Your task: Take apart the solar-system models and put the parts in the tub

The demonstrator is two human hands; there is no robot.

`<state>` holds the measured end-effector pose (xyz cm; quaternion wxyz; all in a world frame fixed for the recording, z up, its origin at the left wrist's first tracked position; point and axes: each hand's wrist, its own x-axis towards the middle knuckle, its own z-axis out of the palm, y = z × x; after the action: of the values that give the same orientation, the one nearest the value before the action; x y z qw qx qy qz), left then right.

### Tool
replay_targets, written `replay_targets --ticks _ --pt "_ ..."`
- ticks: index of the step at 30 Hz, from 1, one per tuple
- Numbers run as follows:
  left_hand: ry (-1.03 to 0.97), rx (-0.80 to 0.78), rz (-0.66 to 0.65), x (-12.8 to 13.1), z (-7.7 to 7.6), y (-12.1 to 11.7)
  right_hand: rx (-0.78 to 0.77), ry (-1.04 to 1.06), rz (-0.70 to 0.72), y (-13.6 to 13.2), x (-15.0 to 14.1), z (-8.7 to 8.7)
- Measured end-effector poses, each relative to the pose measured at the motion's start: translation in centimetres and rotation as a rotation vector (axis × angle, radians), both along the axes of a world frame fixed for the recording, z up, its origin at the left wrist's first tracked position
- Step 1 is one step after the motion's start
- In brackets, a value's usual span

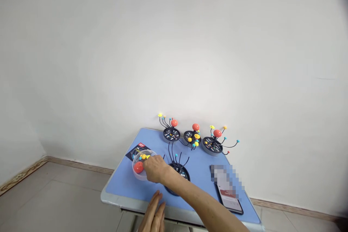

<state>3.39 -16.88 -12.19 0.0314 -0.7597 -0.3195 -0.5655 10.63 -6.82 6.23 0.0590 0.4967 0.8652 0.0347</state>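
My right hand [156,168] reaches across to the clear plastic bowl [144,177], its fingers curled down into it; their tips and anything between them are hidden. Inside the bowl lie a large red ball [138,167], an orange ball [144,156], a yellow piece [148,157] and small blue balls. Under my right forearm stands a solar system model [185,172] with a round black base and bare curved rods; one rod carries a small blue ball [176,155]. My left hand [153,214] rests at the table's front edge, fingers stretched out and holding nothing.
Three solar system models with red balls stand along the back: left [172,135], middle [191,137] and right [212,146]. A phone [231,203] lies at the right of the blue tabletop [119,185]. A dark printed card [133,152] sits partly behind the bowl. The wall rises behind.
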Motion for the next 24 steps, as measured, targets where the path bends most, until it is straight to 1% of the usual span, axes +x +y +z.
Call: replay_targets --ticks 5,9,12,15,17,19,21,24 --pt "0.032 0.038 0.017 -0.3 0.4 0.0 -0.038 0.014 -0.084 -1.9 0.5 2.7" --pt "0.052 0.087 0.015 -0.3 1.0 0.1 -0.021 0.079 -0.098 -3.7 1.3 4.4" --pt "0.051 0.081 0.009 -0.2 2.7 0.1 -0.002 0.158 -0.118 -4.5 2.7 5.3" --pt "0.011 0.004 0.001 0.2 5.5 -0.1 0.064 0.302 -0.161 -4.4 5.2 6.5" --pt "-0.049 -0.055 -0.023 0.8 7.3 -0.1 0.118 0.413 -0.171 -4.0 7.3 7.4" --pt "-0.106 -0.098 -0.054 1.5 8.8 0.1 0.174 0.497 -0.238 -3.4 9.3 8.0" --pt "-0.158 -0.139 -0.064 2.3 9.5 0.4 0.215 0.557 -0.318 -2.9 10.9 8.2" --pt "-0.212 -0.205 -0.06 3.5 9.8 1.0 0.207 0.543 -0.387 -2.4 12.2 7.3"
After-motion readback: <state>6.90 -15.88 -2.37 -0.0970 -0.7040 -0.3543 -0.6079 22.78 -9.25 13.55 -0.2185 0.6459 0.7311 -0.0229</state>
